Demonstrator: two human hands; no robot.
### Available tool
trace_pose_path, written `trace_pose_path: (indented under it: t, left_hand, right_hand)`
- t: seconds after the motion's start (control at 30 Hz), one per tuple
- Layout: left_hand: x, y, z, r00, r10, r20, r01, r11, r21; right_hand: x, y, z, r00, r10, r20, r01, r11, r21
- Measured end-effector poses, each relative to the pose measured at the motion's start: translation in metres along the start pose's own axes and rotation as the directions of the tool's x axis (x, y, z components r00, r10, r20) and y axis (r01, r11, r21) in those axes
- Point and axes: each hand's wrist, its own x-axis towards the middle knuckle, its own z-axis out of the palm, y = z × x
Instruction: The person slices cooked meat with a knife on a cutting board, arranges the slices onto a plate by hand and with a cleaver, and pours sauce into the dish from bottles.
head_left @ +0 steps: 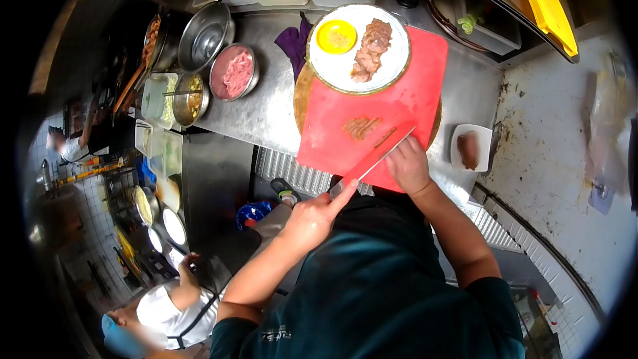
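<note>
My left hand (312,223) is wrapped round the handle of a knife (382,157), whose long blade slants up and to the right over a red cutting board (325,139). Close to the blade's right side, my right hand (407,165) rests on the board with curled fingers; whatever lies under them is hidden. A thin brown strip of meat (385,137) lies along the blade's other side. Farther left is a small pile of sliced meat (361,127). On the board's far end stands a white plate (339,82) with a chunk of cooked meat (372,50) and a yellow dish (336,36).
A square white bowl (484,163) with a brown piece stands right of the board. To the left are a metal bowl of pink raw meat (234,73), an empty-looking metal bowl (206,36) and a purple cloth (292,45). A co-worker (166,312) stands lower left.
</note>
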Motion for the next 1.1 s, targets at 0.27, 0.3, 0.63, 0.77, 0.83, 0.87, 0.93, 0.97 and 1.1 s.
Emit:
trace_pose_path:
  t: [0.27, 0.3, 0.63, 0.77, 0.83, 0.87, 0.93, 0.97, 1.1]
  left_hand:
    - [-0.010, -0.004, -0.009, 0.999, -0.015, 0.046, 0.015, 1.000, -0.014]
    - [-0.004, -0.004, -0.009, 0.999, -0.018, 0.043, 0.019, 1.000, -0.014]
    - [0.046, -0.024, 0.013, 0.989, -0.022, -0.145, -0.008, 0.979, -0.203]
    - [0.019, -0.014, 0.002, 0.996, -0.038, -0.085, 0.029, 0.995, -0.098]
    - [0.011, -0.004, -0.006, 0.998, -0.021, -0.054, 0.018, 0.998, -0.062]
    - [0.009, 0.001, -0.007, 0.997, -0.012, -0.072, 0.007, 0.998, -0.061]
    - [0.005, 0.003, -0.007, 0.999, -0.015, -0.043, 0.013, 0.999, -0.040]
    - [0.004, 0.004, -0.006, 0.999, -0.016, -0.028, 0.015, 0.999, -0.031]
    - [-0.002, -0.002, 0.001, 1.000, 0.013, -0.011, -0.013, 1.000, 0.009]
  right_hand:
    - [0.003, 0.000, -0.003, 1.000, -0.010, -0.024, 0.010, 1.000, -0.003]
    - [0.003, 0.000, -0.003, 1.000, -0.001, -0.028, 0.001, 1.000, 0.010]
    - [-0.001, -0.002, -0.002, 0.999, 0.030, -0.019, -0.030, 1.000, 0.007]
    - [-0.003, -0.003, -0.002, 0.998, 0.023, -0.064, -0.024, 1.000, -0.005]
    - [-0.001, -0.005, -0.002, 0.996, 0.030, -0.082, -0.030, 1.000, 0.004]
    - [-0.002, -0.005, -0.001, 0.997, 0.024, -0.074, -0.024, 1.000, 0.000]
    - [-0.004, -0.003, 0.000, 0.998, 0.014, -0.060, -0.014, 1.000, -0.011]
    - [-0.005, -0.002, 0.000, 0.999, 0.014, -0.042, -0.015, 1.000, -0.015]
    - [-0.007, 0.000, 0.001, 1.000, 0.000, -0.003, 0.000, 1.000, -0.018]
